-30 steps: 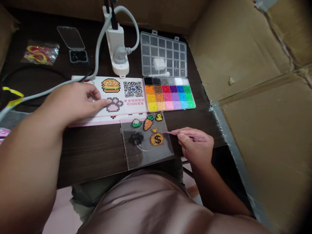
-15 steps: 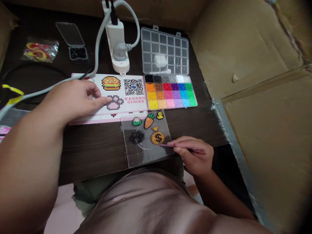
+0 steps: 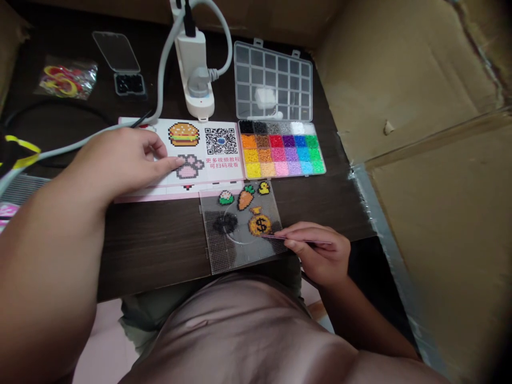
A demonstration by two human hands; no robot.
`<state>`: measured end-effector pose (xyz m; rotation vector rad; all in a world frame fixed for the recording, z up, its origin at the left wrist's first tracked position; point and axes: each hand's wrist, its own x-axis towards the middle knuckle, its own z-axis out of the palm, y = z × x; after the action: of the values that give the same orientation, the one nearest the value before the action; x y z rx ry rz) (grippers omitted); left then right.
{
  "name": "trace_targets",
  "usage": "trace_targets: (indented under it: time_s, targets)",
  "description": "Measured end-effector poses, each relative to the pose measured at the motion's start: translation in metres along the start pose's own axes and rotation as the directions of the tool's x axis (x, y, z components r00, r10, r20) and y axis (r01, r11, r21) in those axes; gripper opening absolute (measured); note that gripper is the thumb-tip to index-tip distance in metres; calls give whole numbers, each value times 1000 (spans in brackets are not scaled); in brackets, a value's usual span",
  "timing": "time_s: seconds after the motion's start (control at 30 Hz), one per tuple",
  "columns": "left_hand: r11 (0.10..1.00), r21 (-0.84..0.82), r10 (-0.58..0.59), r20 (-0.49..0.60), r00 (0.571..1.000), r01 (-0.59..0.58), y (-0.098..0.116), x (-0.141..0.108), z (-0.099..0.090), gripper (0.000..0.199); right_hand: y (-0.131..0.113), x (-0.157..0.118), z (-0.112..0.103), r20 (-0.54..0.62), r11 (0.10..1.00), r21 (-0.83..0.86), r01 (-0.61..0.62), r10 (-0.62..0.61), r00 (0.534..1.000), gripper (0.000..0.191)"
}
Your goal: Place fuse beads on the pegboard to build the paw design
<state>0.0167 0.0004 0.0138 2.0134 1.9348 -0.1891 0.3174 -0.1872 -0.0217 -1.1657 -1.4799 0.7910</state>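
Note:
My left hand [image 3: 134, 154] lies on the printed pattern sheet [image 3: 192, 125], its thumb stretched toward the pink paw picture and apart from the bent index finger. My right hand [image 3: 320, 250] grips pink tweezers [image 3: 308, 241]. Their tips are at the lower edge of a yellow-orange bead money bag [image 3: 260, 223] with a dark dollar sign. That figure sits on the clear pegboard [image 3: 228, 261], along with a bead carrot [image 3: 245, 198], a small yellow duck [image 3: 264, 188] and a green-and-white figure [image 3: 226, 197]. Whether the tips hold a bead is too small to tell.
Behind the pegboard stands an open bead box [image 3: 283, 149] with many colours. A white power strip [image 3: 196, 74] and its cable [image 3: 160, 80] run across the back. A small case of black pieces [image 3: 128, 84] and a plastic bag [image 3: 68, 80] lie back left. Cardboard walls [image 3: 400, 69] enclose the table.
The whole view has shifted slightly. Both hands keep nearly the same pose, the left on the sheet, the right with the tweezers at the money bag's lower edge.

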Motion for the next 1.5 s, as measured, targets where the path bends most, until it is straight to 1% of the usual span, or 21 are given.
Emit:
trace_targets:
  time_s: [0.23,0.37,0.6,0.73,0.93,1.0,1.2,1.37,1.5]
  targets:
    - [1000,1,10,0,1000,-10,0,0,0,48,1,0,0,-4,1000,4,-8,8,1000,28]
    - [1000,-2,19,17,1000,-19,0,0,-1,51,4,-2,-2,-24,999,25,-22,23,999,28]
    - [1000,0,5,16,1000,-5,1,-1,-2,49,6,-5,-17,-122,995,40,-91,95,988,15]
    - [1000,1,6,23,1000,-6,1,-2,-3,49,6,-7,-22,-123,993,6,-116,116,986,11]
    - [1000,8,2,26,1000,-2,2,-2,-3,49,8,-5,-20,-113,995,-17,-103,100,989,11]
    - [1000,7,-15,25,1000,15,3,-3,-4,48,8,-4,-20,-107,994,-38,-104,99,989,11]
    - [1000,-21,-18,37,999,18,2,-2,-4,49,7,-3,-19,-99,997,-36,-71,67,993,19]
    - [1000,-18,-21,21,1000,21,4,-2,-4,49,6,-3,-18,-115,995,-25,-101,98,989,16]
    - [1000,-17,-20,24,1000,20,5,-2,-5,47,6,-3,-17,-102,995,-31,-90,86,991,16]
